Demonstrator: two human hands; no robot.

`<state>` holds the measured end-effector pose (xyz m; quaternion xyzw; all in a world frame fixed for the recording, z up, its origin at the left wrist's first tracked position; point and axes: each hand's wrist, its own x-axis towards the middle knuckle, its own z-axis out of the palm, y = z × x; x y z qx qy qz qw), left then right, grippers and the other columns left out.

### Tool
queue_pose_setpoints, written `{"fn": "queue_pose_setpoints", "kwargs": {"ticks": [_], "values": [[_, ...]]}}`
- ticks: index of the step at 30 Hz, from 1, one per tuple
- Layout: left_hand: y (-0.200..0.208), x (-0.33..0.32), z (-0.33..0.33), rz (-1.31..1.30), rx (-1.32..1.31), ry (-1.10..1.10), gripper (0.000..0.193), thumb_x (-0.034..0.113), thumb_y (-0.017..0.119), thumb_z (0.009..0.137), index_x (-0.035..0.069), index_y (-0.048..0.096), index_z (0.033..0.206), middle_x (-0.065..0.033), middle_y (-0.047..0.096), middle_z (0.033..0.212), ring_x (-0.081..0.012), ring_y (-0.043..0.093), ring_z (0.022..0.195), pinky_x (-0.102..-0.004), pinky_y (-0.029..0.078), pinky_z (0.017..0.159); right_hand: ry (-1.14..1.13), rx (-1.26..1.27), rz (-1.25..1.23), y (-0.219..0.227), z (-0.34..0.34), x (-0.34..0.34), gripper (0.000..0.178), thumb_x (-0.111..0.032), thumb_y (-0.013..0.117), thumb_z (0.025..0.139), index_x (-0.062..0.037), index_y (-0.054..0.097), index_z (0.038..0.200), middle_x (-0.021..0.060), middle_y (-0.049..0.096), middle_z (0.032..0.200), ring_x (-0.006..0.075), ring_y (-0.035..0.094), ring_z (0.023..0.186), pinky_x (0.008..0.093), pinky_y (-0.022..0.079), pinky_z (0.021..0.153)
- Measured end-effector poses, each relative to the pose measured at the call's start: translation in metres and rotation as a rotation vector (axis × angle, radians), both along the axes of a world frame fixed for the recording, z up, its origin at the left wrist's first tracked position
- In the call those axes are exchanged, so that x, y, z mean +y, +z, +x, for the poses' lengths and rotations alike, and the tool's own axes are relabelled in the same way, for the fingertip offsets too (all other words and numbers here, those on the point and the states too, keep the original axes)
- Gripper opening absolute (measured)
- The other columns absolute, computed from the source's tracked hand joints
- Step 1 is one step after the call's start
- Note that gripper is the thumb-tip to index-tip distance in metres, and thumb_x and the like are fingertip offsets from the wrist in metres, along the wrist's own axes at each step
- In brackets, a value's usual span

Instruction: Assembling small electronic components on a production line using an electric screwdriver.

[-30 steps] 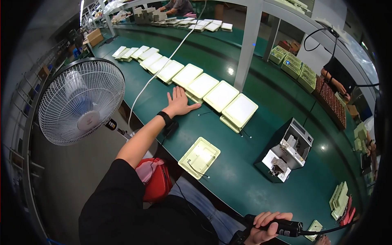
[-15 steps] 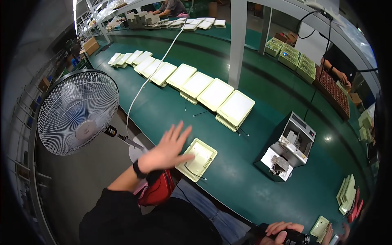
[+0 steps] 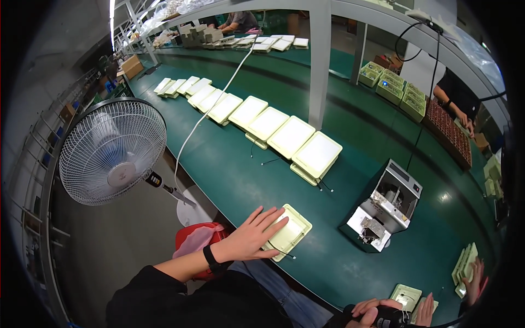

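My left hand (image 3: 252,236), with a black band at the wrist, reaches over a pale yellow-green rectangular plastic housing (image 3: 296,229). Its fingers are stretched out and lie on or just above the left part of the housing. From under the hand a thin dark cable (image 3: 283,252) with a small white end runs to the housing's near edge. At the lower edge, my right hand (image 3: 367,313) is closed around a dark object (image 3: 389,316), whose exact kind I cannot make out.
White-faced panels (image 3: 291,136) run in a row across the green bench (image 3: 229,169). A metal-and-black machine (image 3: 385,205) stands right of the middle. Another person's hands (image 3: 425,310) are beside housings at the lower right. A fan (image 3: 112,153) stands left of the bench.
My left hand has come down and right onto the housing, which now sits farther right and lower in view. At the lower right, the other person's hand has moved up to the stacked housings.
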<state>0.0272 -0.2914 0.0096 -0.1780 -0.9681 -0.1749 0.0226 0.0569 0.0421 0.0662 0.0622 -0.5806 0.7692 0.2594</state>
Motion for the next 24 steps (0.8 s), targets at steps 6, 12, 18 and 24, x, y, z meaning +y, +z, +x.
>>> {"fn": "queue_pose_setpoints", "kwargs": {"ticks": [6,12,18,24], "values": [[0.008,0.008,-0.009,0.0,0.098,-0.065,0.079,0.041,0.067,0.092,0.005,0.036,0.156,-0.0217,0.036,0.16,-0.0392,0.036,0.147,-0.0559,0.029,0.12,-0.037,0.033,0.03,-0.006,0.008,0.0,0.033,-0.01,0.076,0.091,-0.0026,0.053,0.113,0.0097,0.057,0.07,0.0173,0.051,0.052,0.0303,0.048,0.048],[0.013,0.054,-0.02,-0.105,0.098,-0.141,0.079,0.034,0.067,0.092,0.001,0.034,0.156,-0.0195,0.043,0.156,-0.0352,0.039,0.147,-0.0503,0.031,0.121,0.006,-0.003,0.056,-0.01,0.008,-0.001,0.032,-0.011,0.075,0.091,-0.005,0.054,0.114,0.0093,0.057,0.07,0.017,0.051,0.053,0.0299,0.047,0.049],[0.009,0.039,-0.082,-0.123,0.099,-0.334,0.083,0.032,0.066,0.093,-0.001,0.025,0.159,-0.0207,0.04,0.158,-0.034,0.037,0.149,-0.0475,0.03,0.123,-0.087,-0.064,0.101,-0.019,0.006,0.001,0.04,-0.025,0.074,0.091,-0.0061,0.043,0.109,0.0042,0.049,0.06,0.0128,0.044,0.045,0.0258,0.04,0.042],[0.007,0.044,-0.129,-0.103,0.152,-0.512,0.084,0.029,0.063,0.095,-0.005,0.021,0.158,-0.0235,0.034,0.16,-0.0347,0.035,0.15,-0.0477,0.028,0.124,-0.057,-0.056,0.085,-0.023,0.012,0.003,0.041,-0.025,0.073,0.091,-0.0054,0.043,0.11,0.0043,0.049,0.061,0.0131,0.045,0.046,0.0266,0.042,0.045]]}}
